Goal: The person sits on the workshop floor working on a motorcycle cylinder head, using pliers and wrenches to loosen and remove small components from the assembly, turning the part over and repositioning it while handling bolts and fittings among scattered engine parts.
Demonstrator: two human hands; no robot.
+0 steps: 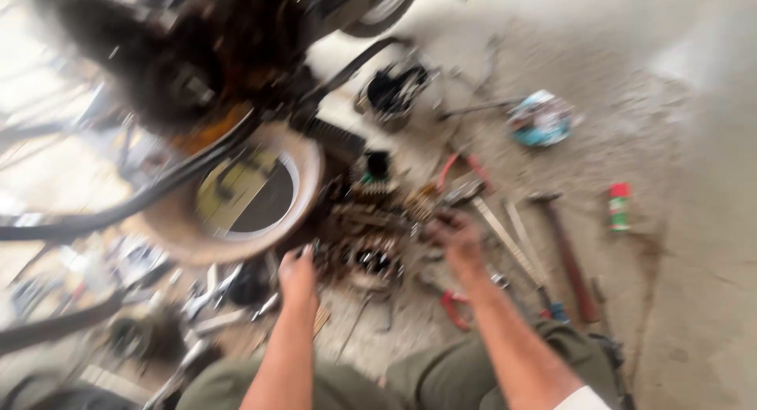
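Down on the concrete floor (678,300), the person crouches over a greasy engine block (367,236) that sits between both bare hands. The picture is badly smeared, so fine detail is lost.

The left hand (298,277) rests against the near left edge of the block, its fingers (303,256) curled onto the dirty metal; whether they clamp anything or merely press there I cannot tell. The right hand (456,238) lies on the block's right side, fingers (438,221) bent over the top edge, and again the blur hides whether they grip a part.

Just left of the block stands a round pale basin (169,236) with dark liquid and a yellowish piece inside. Above it hangs a dark, oily mass of machinery (173,63), with black hoses (126,205) sweeping across the left.

To the right of the hands, tools lie scattered on the floor: a hammer (568,252) with a reddish-brown handle, a long flat metal bar (505,236) beside it, red-handled pliers (456,309) near the right forearm and another red-handled pair (457,167) further up. A small red-capped can (620,206) lies well apart at the right, and a crumpled blue and white wrapper (540,120) sits at the upper right. A dark cylindrical engine part (393,93) stands beyond the block.
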